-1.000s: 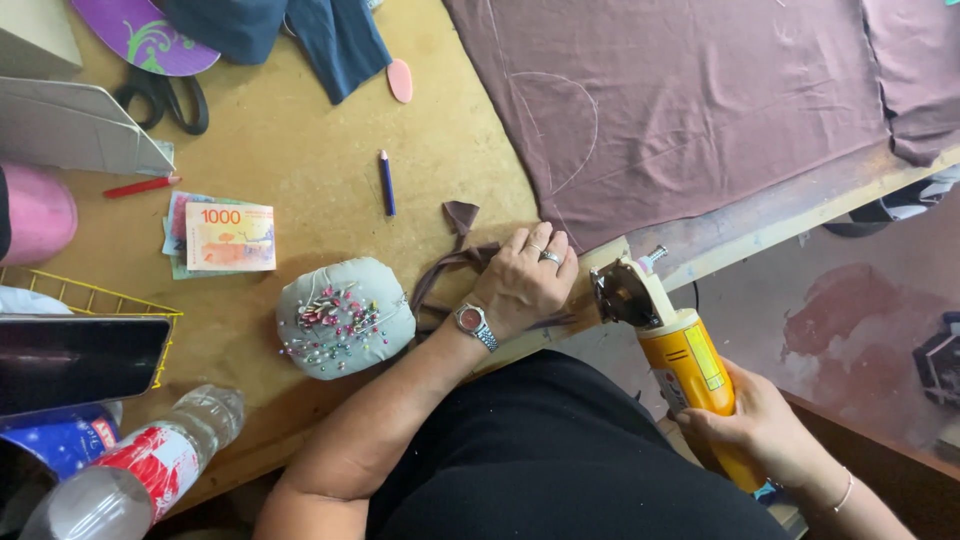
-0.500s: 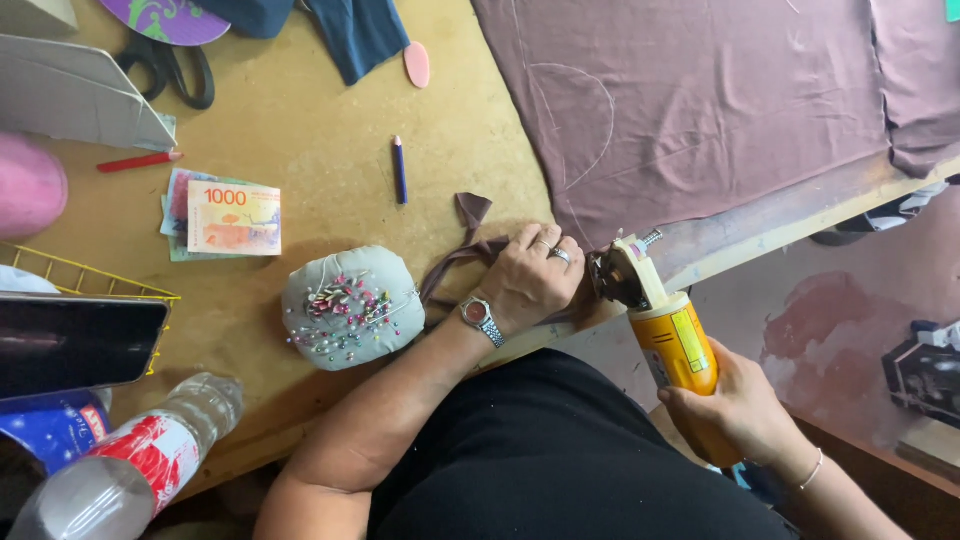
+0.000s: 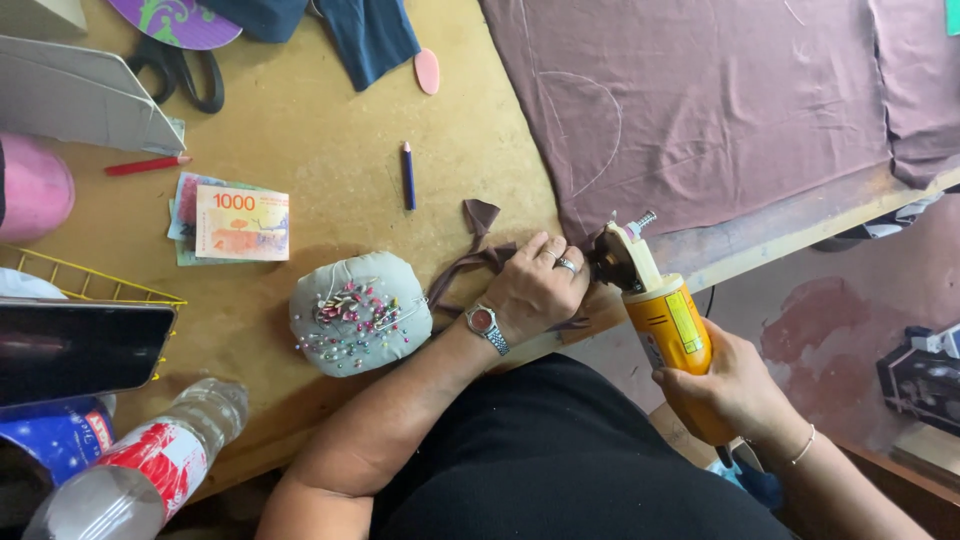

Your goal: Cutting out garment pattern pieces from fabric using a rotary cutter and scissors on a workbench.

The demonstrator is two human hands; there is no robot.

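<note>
Left hand: my left hand (image 3: pixel 535 290) lies palm-down at the near edge of the wooden surface (image 3: pixel 330 130), fingers curled shut and pressing on the mauve fabric strips (image 3: pixel 480 255); wristwatch and ring on it.

Right hand: my right hand (image 3: pixel 725 385) is wrapped fully round the orange cylindrical handheld cutter with a cream head (image 3: pixel 665 325), holding it low on the body, off the edge of the surface, head tilted up toward the left hand.

Cutter head: just beside the left fingertips and the fabric edge. I think it touches the cloth, but the contact is hidden by the head itself.

Cloth: large mauve fabric sheet with chalk curves (image 3: pixel 720 100) is spread flat across the far right of the surface, its near corner meeting the cutter.

Handling, fabric: I judge it light, soft and limp; it would bunch or drag unless pinned flat close to the working edge, which is where the left hand sits.

Handling, cutter: rigid, smooth-sided, likely weighty at the head; a full wrap low on the barrel looks the sound hold, fingers well away from the head.

Nearby: grey round pincushion full of pins (image 3: pixel 358 312) just left of the wrist; blue pencil (image 3: pixel 408 175) and red pencil (image 3: pixel 147 165) farther back; banknotes (image 3: pixel 235 222) left of centre; black scissors (image 3: pixel 180 70) at the far edge; clear plastic bottle with a red label (image 3: pixel 140 470) at the near left.
</note>
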